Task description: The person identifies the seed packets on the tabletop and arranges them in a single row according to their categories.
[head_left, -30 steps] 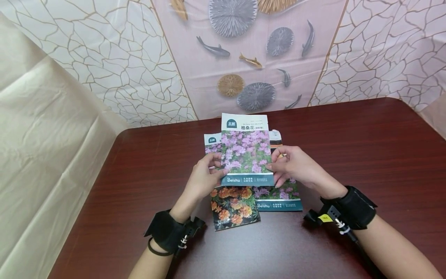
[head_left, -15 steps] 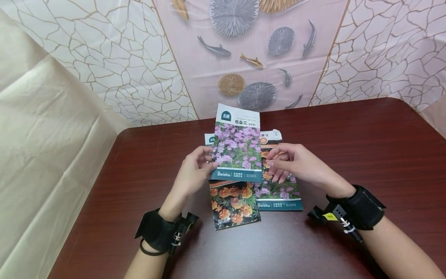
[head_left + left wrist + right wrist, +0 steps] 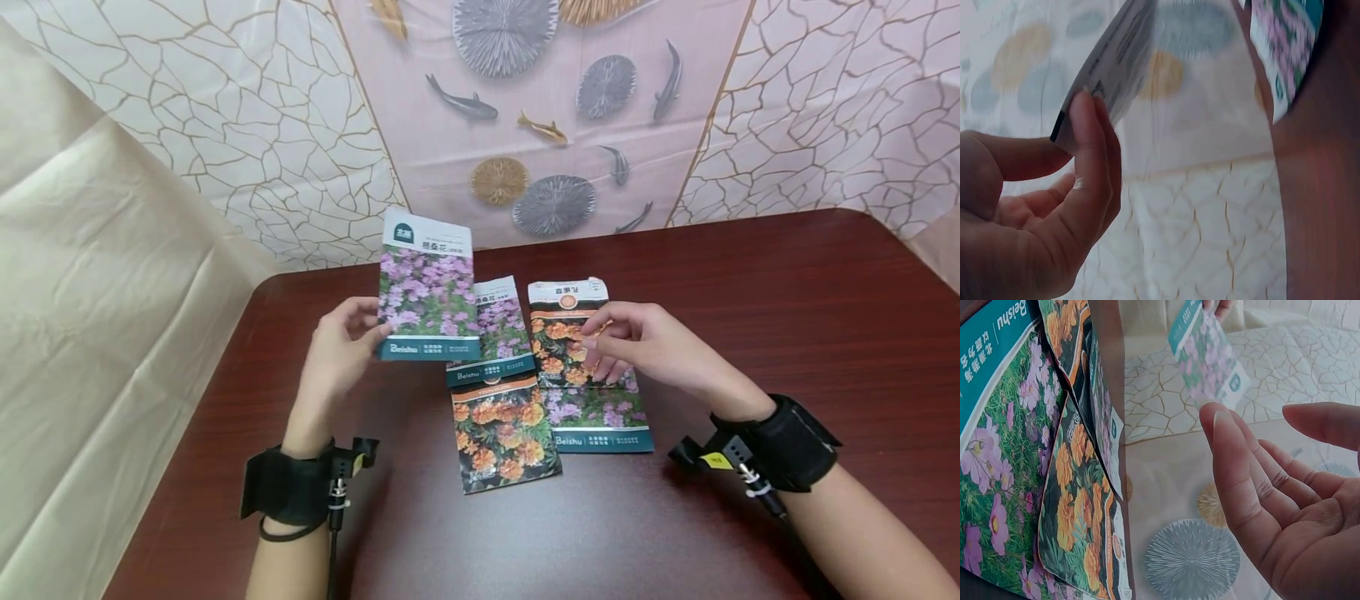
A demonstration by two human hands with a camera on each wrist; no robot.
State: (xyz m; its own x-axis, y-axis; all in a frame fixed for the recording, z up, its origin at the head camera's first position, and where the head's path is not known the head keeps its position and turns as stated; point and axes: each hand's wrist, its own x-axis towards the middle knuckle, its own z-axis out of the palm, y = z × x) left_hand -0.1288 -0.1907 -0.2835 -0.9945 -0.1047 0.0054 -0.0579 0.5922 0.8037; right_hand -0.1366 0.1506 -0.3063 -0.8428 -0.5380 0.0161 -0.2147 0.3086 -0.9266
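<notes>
My left hand (image 3: 333, 354) pinches a seed packet (image 3: 427, 287) with pink-purple flowers by its lower left edge, raised above the table's left half. In the left wrist view, thumb and fingers meet on the corner of that packet (image 3: 1119, 62), seen nearly edge-on. My right hand (image 3: 652, 350) hovers over the right pair of packets, holding nothing. Its thumb stands apart from the fingers (image 3: 1235, 469) in the right wrist view. Beneath that hand, an orange-flower packet (image 3: 553, 333) overlaps a pink-flower packet (image 3: 600, 417).
Left of that pair, another pink-flower packet (image 3: 506, 333) overlaps the top of an orange-flower packet (image 3: 506, 437). All lie on a dark red-brown table (image 3: 787, 317). A patterned cloth (image 3: 555, 142) hangs behind the far edge, and a plain cream cloth (image 3: 112, 333) along the left side.
My right hand has let go of the raised pink-flower packet. The left hand has carried it leftward, uncovering the packets beneath. The right hand has shifted only slightly.
</notes>
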